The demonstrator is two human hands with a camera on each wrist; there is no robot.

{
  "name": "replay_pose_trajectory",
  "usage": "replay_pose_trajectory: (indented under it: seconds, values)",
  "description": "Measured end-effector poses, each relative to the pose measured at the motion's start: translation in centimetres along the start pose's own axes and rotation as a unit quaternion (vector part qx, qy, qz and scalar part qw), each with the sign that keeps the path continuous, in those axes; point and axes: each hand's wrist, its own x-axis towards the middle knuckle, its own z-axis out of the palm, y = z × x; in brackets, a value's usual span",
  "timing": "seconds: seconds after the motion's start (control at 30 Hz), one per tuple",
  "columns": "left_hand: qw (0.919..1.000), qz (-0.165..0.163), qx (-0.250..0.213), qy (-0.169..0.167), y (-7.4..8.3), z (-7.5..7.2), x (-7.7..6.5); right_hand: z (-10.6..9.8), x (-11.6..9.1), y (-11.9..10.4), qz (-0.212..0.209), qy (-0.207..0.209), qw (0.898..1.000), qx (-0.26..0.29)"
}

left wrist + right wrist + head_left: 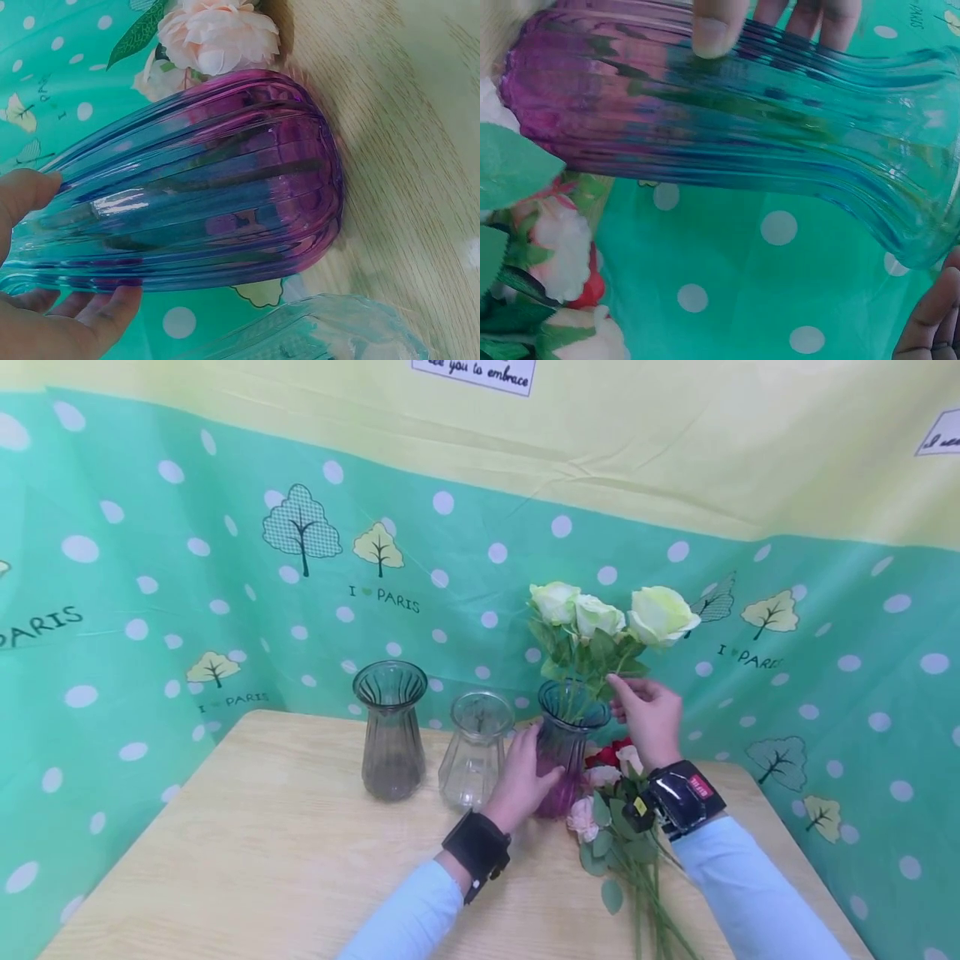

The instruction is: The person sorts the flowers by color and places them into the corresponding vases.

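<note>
A ribbed glass vase, blue at the top and purple at the base, stands upright. My left hand grips it, thumb on one side and fingers on the other. Three white roses rise from its mouth, and their stems show through the glass. Beside the vase's rim, my right hand has its thumb against the roses' lower leaves. Its curved fingers are partly cut off in the right wrist view, and whether they pinch anything is hidden.
Left of the coloured vase stand a clear glass vase and a grey glass vase. Pink roses and a red rose lie on the wooden table, stems toward me. A patterned cloth hangs behind.
</note>
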Motion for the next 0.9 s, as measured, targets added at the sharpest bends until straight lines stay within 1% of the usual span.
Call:
replay_pose_trajectory:
  seconds: [0.13, 0.37, 0.53, 0.67, 0.9]
  values:
    - [1.0000, 0.007, 0.002, 0.005, 0.0, 0.0, -0.1, -0.2, -0.5, 0.6, -0.006, 0.005, 1.000, -0.008]
    - [0.9999, 0.011, 0.002, 0.010, -0.1, 0.1, -0.1, -1.2, -1.3, 1.3, -0.008, -0.016, 1.000, -0.016]
    - [0.9998, 0.017, -0.004, 0.014, -0.1, 0.1, -0.1, -2.1, -1.8, 2.0, -0.011, -0.022, 0.999, -0.039]
    - [0.9998, 0.013, -0.003, 0.012, -0.1, 0.2, -0.2, -3.1, -2.6, 3.1, 0.006, -0.021, 0.998, -0.060]
    - [0.9998, 0.017, 0.000, 0.014, -0.2, 0.2, -0.1, -5.6, -3.9, 5.9, 0.043, -0.052, 0.993, -0.095]
